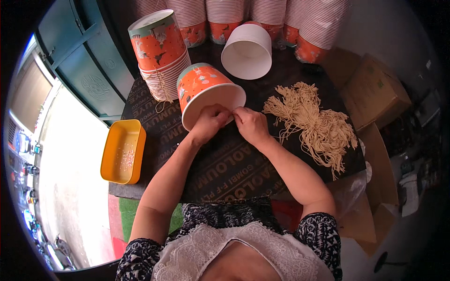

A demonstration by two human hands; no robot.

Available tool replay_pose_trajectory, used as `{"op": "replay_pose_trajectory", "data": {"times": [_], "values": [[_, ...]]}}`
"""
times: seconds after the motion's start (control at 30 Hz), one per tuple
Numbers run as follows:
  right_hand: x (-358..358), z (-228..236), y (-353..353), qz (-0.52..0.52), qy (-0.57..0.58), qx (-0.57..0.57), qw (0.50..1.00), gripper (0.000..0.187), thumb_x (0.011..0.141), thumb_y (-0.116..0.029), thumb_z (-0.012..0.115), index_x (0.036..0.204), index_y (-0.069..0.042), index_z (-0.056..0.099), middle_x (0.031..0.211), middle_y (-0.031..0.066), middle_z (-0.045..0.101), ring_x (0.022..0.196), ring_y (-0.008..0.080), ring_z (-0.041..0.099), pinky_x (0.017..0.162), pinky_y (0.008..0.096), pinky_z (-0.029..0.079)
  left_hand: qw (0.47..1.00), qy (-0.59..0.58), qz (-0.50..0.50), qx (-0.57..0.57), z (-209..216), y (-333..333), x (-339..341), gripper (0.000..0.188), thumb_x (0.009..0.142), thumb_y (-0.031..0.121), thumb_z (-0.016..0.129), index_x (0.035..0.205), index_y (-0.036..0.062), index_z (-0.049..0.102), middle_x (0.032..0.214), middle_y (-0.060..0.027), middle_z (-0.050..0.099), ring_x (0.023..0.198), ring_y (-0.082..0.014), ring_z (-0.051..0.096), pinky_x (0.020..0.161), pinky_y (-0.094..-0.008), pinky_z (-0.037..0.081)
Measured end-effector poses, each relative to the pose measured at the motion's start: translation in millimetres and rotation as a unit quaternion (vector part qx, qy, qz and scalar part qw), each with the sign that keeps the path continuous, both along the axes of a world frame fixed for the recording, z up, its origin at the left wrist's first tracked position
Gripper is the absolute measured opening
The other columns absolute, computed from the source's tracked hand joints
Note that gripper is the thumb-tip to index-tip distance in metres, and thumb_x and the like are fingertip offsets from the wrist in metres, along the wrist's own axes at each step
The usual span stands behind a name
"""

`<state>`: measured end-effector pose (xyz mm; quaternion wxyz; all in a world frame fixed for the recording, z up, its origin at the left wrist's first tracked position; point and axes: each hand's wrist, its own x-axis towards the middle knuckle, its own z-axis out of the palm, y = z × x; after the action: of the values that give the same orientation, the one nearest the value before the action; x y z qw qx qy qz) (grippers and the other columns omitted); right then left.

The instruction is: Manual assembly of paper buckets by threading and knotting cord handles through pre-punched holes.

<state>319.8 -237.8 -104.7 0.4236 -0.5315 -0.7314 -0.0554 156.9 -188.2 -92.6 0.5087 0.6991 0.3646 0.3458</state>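
Observation:
A large orange paper bucket with a green base band lies tilted on the dark table, its white-rimmed mouth turned toward me. My left hand reaches into the mouth, fingers curled together near the rim; whatever they pinch is hidden. Beside it, my right hand pinches the right side of the same rim between thumb and fingers. Any string between the two hands is too small to make out. Right of my right hand lies a heap of beige cord bundles.
At left stands a yellow plastic tub with small pale bits inside. Behind it rises a stack of paper buckets with cords hanging off. A white-lined bucket lies at the back, before wrapped bucket stacks. Cardboard boxes are at right.

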Motion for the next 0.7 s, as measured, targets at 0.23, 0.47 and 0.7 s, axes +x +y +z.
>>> {"op": "replay_pose_trajectory", "data": {"times": [0.23,0.47,0.7], "values": [[0,-3,2,0.009,0.05,-0.002,0.999,0.006,0.082,-0.008,0.063,0.084,-0.004,0.059,0.077,0.0162,0.064,0.074,0.0362,0.064,0.058,0.0459,0.049,0.995,-0.038,0.035,-0.084,7,0,5,0.02,0.089,0.014,0.051,0.082,-0.0004,0.063,0.062,-0.0029,0.053,0.053,-0.0109,0.047,0.047,-0.026,0.035],[4,-5,3,-0.011,0.077,-0.031,0.996,0.005,0.081,-0.008,0.063,0.083,-0.004,0.06,0.078,0.0161,0.064,0.074,0.0366,0.063,0.059,0.0444,0.049,0.993,-0.043,0.031,-0.107,18,-1,15,0.022,0.089,0.016,0.051,0.084,-0.0019,0.062,0.062,-0.0048,0.054,0.053,-0.0108,0.048,0.045,-0.0253,0.034],[6,-4,6,-0.007,0.038,-0.068,0.997,0.011,0.083,-0.014,0.061,0.083,-0.004,0.056,0.079,0.0159,0.064,0.075,0.039,0.062,0.061,0.049,0.048,0.993,0.093,0.059,0.051,-7,12,19,0.027,0.087,0.018,0.055,0.081,-0.007,0.064,0.071,-0.0115,0.063,0.062,-0.0163,0.057,0.057,-0.0319,0.044]]}}
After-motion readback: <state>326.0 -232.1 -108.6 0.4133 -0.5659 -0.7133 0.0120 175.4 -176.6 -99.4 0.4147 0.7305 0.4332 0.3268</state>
